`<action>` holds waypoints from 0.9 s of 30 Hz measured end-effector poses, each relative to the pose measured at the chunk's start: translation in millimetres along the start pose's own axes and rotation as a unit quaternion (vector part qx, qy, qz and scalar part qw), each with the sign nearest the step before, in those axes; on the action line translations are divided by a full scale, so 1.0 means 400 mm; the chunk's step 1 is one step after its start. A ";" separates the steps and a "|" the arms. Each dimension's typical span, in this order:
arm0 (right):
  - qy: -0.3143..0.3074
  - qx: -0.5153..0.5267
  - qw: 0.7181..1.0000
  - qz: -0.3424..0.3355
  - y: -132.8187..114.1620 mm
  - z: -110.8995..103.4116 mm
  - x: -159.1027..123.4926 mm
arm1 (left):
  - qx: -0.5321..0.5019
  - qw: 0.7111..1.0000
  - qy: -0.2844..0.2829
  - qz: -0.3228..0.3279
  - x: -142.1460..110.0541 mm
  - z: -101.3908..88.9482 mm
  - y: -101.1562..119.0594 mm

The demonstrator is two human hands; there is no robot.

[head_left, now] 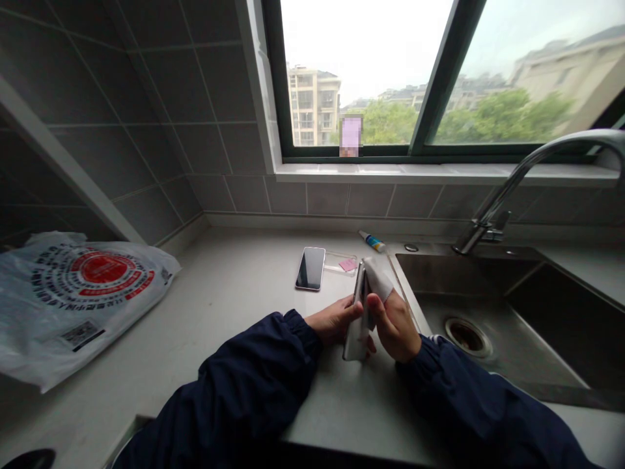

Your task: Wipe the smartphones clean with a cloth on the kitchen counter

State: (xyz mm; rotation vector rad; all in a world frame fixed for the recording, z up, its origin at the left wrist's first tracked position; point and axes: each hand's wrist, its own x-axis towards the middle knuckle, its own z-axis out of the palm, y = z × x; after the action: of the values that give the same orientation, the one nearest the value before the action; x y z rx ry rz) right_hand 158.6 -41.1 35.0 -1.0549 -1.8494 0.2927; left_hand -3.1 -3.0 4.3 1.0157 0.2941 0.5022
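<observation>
My left hand [336, 319] grips a smartphone [355, 342] by its side, holding it on edge above the counter. A white tissue [379, 277] lies between the phone and my right hand [399, 329], whose fingers are curled round it with the thumb up against the phone. Most of the right fingers are hidden. Just beyond my hands, a second smartphone [310, 268] rests flat with its dark screen up. Beside it are a clear phone case [333, 268] and a small pink slip of paper [347, 265].
A tube [372, 241] with a blue label lies near the sink edge. To the right are the steel sink [488, 299] and curved faucet [493, 202]. A white plastic bag [88, 286] with red print sits at the left. The window [371, 78] is behind the counter [234, 286].
</observation>
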 end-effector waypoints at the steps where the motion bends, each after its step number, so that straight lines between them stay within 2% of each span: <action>1: 0.008 0.006 1.000 0.012 0.004 0.000 0.002 | -0.002 1.000 0.001 -0.002 -0.001 0.000 0.001; 10: 0.066 0.015 0.997 0.045 0.024 0.003 0.005 | -0.003 1.000 -0.016 -0.006 -0.002 -0.009 -0.002; 17: 0.050 0.026 0.998 -0.009 0.016 0.003 -0.006 | -0.012 0.999 -0.006 -0.035 0.002 -0.006 0.000; 27: 0.080 0.039 0.996 0.013 0.015 -0.004 0.009 | 0.005 0.998 -0.009 -0.058 -0.004 -0.006 0.008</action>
State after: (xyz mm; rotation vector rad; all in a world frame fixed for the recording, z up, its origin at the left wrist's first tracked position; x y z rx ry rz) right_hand 162.5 -35.3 34.5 -1.0204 -1.6701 0.2848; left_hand -6.6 -0.7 5.7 1.0068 0.3380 0.3877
